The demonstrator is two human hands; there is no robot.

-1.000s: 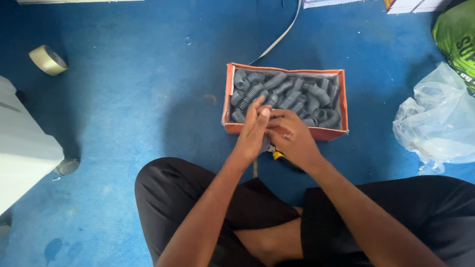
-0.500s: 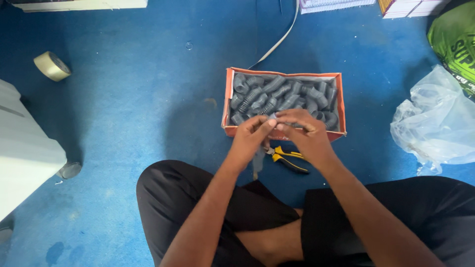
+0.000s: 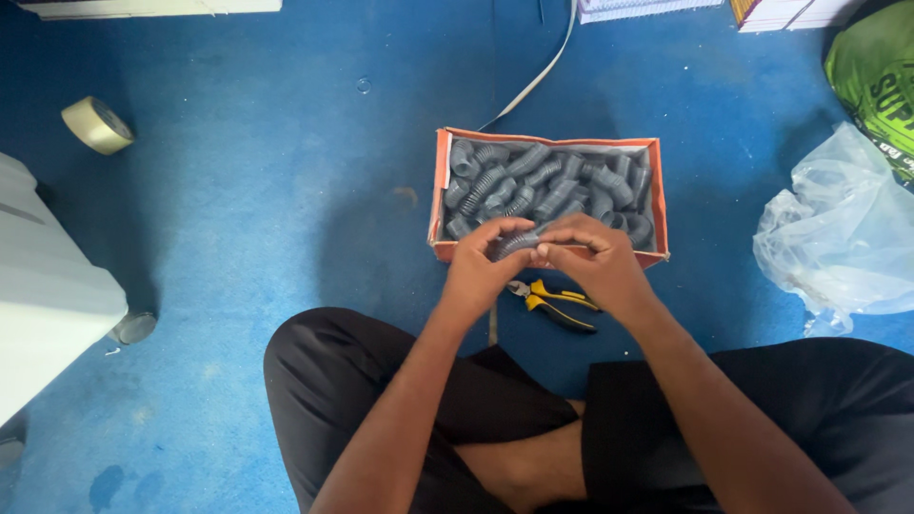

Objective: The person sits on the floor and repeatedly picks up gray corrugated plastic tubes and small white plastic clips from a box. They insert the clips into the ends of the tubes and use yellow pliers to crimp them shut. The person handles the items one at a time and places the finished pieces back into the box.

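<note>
I sit cross-legged on a blue floor. My left hand [image 3: 486, 268] and my right hand [image 3: 592, 262] meet at the near edge of an orange cardboard box [image 3: 441, 190]. Both grip one short grey ribbed tube piece [image 3: 519, 242] held between the fingertips. The box is filled with several more grey ribbed tube pieces [image 3: 552, 186]. Yellow-handled pliers [image 3: 557, 303] lie on the floor just under my hands, in front of the box.
A roll of tape [image 3: 96, 125] lies at the far left. A white appliance or case [image 3: 43, 305] stands at the left edge. A crumpled clear plastic bag [image 3: 843, 238] and a green bag [image 3: 876, 76] sit at the right. A grey strap [image 3: 533, 81] runs behind the box.
My hands have drawn slightly back from over the box toward me, uncovering the pliers on the floor. The left hand turned from upright to level while holding the tube piece.
</note>
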